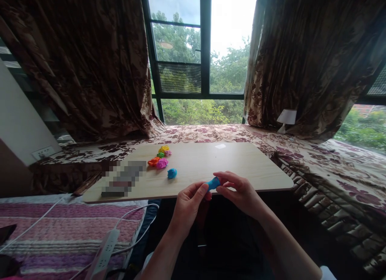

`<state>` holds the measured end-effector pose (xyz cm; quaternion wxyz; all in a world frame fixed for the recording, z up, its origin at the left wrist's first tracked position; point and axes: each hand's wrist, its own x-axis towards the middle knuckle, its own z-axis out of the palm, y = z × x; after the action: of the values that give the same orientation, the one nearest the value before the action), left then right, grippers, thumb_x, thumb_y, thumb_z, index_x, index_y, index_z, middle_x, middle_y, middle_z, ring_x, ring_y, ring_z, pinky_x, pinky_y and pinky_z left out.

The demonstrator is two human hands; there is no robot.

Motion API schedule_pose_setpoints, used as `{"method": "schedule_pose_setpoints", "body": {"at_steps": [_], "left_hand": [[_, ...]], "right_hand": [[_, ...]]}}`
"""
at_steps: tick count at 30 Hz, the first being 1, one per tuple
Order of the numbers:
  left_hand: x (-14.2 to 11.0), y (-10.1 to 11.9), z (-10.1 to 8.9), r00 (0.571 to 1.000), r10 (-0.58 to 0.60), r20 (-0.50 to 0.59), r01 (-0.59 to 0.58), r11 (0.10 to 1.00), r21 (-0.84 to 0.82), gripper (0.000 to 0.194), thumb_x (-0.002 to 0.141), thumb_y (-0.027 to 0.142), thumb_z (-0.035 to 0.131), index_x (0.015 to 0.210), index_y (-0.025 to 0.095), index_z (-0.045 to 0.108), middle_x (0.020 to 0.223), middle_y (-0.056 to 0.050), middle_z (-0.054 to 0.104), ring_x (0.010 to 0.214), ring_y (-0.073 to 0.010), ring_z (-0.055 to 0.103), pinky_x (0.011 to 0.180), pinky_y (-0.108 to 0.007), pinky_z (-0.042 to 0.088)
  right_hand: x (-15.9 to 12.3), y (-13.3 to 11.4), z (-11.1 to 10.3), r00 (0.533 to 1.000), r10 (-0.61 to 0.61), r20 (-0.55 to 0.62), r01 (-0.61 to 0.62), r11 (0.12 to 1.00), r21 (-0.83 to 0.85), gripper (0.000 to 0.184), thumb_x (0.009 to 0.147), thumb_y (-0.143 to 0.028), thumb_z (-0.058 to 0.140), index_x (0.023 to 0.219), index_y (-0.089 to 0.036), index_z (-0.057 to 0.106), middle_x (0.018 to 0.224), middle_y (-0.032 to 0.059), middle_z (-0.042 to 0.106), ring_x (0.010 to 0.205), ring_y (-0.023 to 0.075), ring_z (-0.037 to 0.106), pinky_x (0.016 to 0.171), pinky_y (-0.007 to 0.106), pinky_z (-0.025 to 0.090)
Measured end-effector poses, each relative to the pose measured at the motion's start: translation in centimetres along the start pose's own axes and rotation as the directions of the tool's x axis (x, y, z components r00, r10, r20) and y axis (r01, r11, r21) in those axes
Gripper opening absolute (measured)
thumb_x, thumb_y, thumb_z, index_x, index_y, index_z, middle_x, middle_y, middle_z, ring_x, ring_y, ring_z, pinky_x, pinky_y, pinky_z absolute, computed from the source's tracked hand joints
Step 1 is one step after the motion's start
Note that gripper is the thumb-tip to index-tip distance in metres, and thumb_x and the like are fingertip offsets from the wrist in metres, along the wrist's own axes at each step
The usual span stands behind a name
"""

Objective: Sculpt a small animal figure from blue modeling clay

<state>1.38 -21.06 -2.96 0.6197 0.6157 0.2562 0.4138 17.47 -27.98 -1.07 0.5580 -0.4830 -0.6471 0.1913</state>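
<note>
Between my two hands is a short, thick piece of blue modelling clay (213, 184), held over the table's near edge. My left hand (193, 196) pinches its left end between thumb and fingers. At the other end, the thumb and fingers of my right hand (238, 188) close around the clay. A second lump of blue clay (172, 173) lies on the table just beyond my left hand. Farther left sit lumps of orange (153, 162), magenta (162, 163), green (160, 155), pale pink (168, 153) and yellow clay (163, 149), bunched close together.
The light wooden table (241, 163) has a pixelated dark object (122, 179) at its left. A power strip (104, 252) with white cables rests on the striped quilt (72, 227). A small lamp (286, 118) stands on the floral-covered ledge (208, 131) below the window.
</note>
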Motion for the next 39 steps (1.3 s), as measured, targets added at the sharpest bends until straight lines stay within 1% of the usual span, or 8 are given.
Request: {"method": "schedule_pose_setpoints", "body": {"at_steps": [5,9,13,16,23,27,32,39], "left_hand": [[0.0,0.2,-0.1,0.994,0.109,0.023,-0.112,0.981,0.160,0.037,0.078,0.035,0.062,0.113,0.024,0.062,0.094,-0.003,0.068,0.089,-0.0176,0.062,0.082,-0.029,0.048],[0.4,0.6,-0.2,0.970,0.230,0.078,-0.243,0.927,0.286,0.028,0.080,0.032,0.060,0.107,0.025,0.065,0.105,-0.003,0.066,0.099,-0.0199,0.060,0.092,-0.031,0.045],[0.9,0.6,-0.3,0.974,0.196,0.116,-0.223,0.926,0.305,0.031,0.083,0.034,0.055,0.112,0.025,0.063,0.108,-0.003,0.067,0.102,-0.0209,0.060,0.093,-0.032,0.044],[1.0,0.7,-0.3,0.973,0.189,0.135,-0.223,0.923,0.313,0.034,0.084,0.034,0.055,0.116,0.024,0.062,0.112,-0.003,0.067,0.102,-0.0214,0.060,0.093,-0.032,0.043],[0.9,1.1,-0.4,0.966,0.173,0.190,-0.222,0.933,0.282,0.036,0.085,0.035,0.053,0.117,0.020,0.061,0.114,-0.005,0.066,0.105,-0.0217,0.059,0.095,-0.033,0.042],[0.8,1.2,-0.3,0.970,0.160,0.184,-0.208,0.937,0.281,0.036,0.085,0.035,0.053,0.116,0.020,0.062,0.103,-0.004,0.070,0.097,-0.0209,0.061,0.087,-0.030,0.045],[0.6,1.0,-0.3,0.978,0.104,0.180,-0.135,0.976,0.171,0.037,0.082,0.034,0.057,0.116,0.019,0.062,0.092,-0.003,0.070,0.089,-0.0182,0.061,0.082,-0.028,0.046],[0.1,1.5,-0.4,0.976,-0.006,0.220,-0.006,0.999,0.051,0.027,0.084,0.033,0.056,0.101,0.016,0.069,0.069,0.000,0.064,0.071,-0.0109,0.055,0.070,-0.021,0.043]], "right_hand": [[0.1,0.5,0.1,0.997,0.023,-0.073,-0.024,1.000,-0.015,0.022,0.080,-0.028,0.064,0.102,-0.024,0.065,0.090,0.0027,0.066,0.079,0.0170,0.063,0.076,0.033,0.054],[0.2,0.7,0.1,0.997,0.038,-0.067,-0.039,0.999,-0.014,0.022,0.080,-0.029,0.063,0.101,-0.023,0.065,0.092,0.0033,0.067,0.078,0.0164,0.064,0.074,0.033,0.054],[0.4,0.7,-0.1,1.000,0.002,-0.021,-0.002,1.000,0.013,0.031,0.079,-0.026,0.063,0.110,-0.026,0.063,0.104,0.0043,0.061,0.087,0.0164,0.061,0.073,0.030,0.055],[0.4,1.0,-0.1,0.999,-0.008,-0.039,0.009,1.000,0.020,0.034,0.080,-0.025,0.062,0.114,-0.026,0.060,0.100,0.0037,0.062,0.084,0.0157,0.061,0.073,0.031,0.055],[0.3,1.4,0.0,0.999,-0.002,-0.046,0.003,1.000,0.011,0.023,0.080,-0.025,0.064,0.103,-0.020,0.063,0.089,0.0029,0.064,0.079,0.0152,0.062,0.075,0.032,0.053],[0.2,1.2,-0.4,0.999,0.022,0.036,-0.023,1.000,0.013,0.037,0.080,-0.022,0.063,0.116,-0.022,0.059,0.087,0.0018,0.065,0.079,0.0150,0.061,0.074,0.031,0.052],[0.0,1.5,-0.2,0.999,0.039,0.034,-0.040,0.999,0.038,0.024,0.081,-0.026,0.063,0.104,-0.021,0.065,0.089,0.0028,0.065,0.079,0.0153,0.061,0.075,0.031,0.051],[-0.6,0.9,-0.1,0.988,0.096,0.119,-0.117,0.976,0.181,0.031,0.081,-0.027,0.064,0.111,-0.021,0.062,0.082,0.0003,0.066,0.073,0.0127,0.060,0.068,0.025,0.049]]}}
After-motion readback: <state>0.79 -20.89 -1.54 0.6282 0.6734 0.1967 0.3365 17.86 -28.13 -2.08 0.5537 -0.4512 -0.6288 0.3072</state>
